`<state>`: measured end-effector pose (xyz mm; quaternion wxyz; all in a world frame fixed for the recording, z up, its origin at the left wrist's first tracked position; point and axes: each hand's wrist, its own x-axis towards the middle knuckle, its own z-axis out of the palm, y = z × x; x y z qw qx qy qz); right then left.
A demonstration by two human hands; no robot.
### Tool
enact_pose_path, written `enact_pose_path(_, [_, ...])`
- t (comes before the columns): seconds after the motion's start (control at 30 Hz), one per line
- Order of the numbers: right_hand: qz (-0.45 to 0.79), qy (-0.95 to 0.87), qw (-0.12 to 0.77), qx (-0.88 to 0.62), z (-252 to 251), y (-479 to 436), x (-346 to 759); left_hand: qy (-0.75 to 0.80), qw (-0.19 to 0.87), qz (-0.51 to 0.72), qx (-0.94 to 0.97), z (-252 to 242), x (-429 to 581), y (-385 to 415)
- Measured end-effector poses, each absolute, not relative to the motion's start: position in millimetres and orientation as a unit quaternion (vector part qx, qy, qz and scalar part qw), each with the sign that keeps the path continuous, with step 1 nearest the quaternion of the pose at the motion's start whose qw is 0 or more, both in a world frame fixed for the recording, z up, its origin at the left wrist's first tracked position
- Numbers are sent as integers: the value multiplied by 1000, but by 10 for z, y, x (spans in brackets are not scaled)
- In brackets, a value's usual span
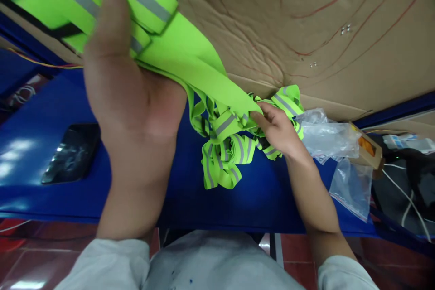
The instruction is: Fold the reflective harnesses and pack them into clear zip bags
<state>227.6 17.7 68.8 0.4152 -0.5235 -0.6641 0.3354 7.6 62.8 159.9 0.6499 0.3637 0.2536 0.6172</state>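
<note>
1. The left hand point(118, 81) is raised at the left, clear of the table point(272, 199). Its thumb lies over a thick bundle of green straps point(142, 0) with grey stripes; the other fingers are hidden underneath, though the grip looks closed around the bundle.
2. The right hand point(277, 127) is farther right, beside the pile of green straps point(231, 152). Its thumb and forefinger are drawn together on a strap, with little gap showing; how the remaining fingers are placed I cannot tell.
3. A broad green strap point(204, 65) slopes down from the bundle to the right hand, passing above part of the pile.
4. The pile lies tangled and looped around the middle of the table, its far side near the cardboard point(238, 18), which is marked with red lines.
5. At the left on the table lies a flat black device point(73, 154); at the right are clear plastic bags point(329, 140) and a small box point(369, 147).
6. The step in hand looks like parting a strap from the tangle while the bundle is held up. The next move seems to call for a firm left hold, a light pinch at the right, and care that neighbouring loops do not snag.
</note>
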Motion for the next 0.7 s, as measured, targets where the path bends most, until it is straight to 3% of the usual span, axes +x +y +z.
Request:
enact_pose_path(0.13, [512, -515, 546, -418, 784, 191, 2259, 226, 569, 732, 301, 1546, 0, 669])
enact_pose_path(0.33, [615, -400, 601, -317, 962, 95, 2227, 211, 665, 679, 230, 1474, 107, 800])
enact_pose_path(0.57, [552, -534, 551, -327, 983, -27, 2383, 195, 667, 678, 242, 1476, 45, 820])
enact_pose_path(0.7, [374, -709, 452, -392, 1005, -35, 2383, 173, 612, 724, 268, 1561, -99, 800])
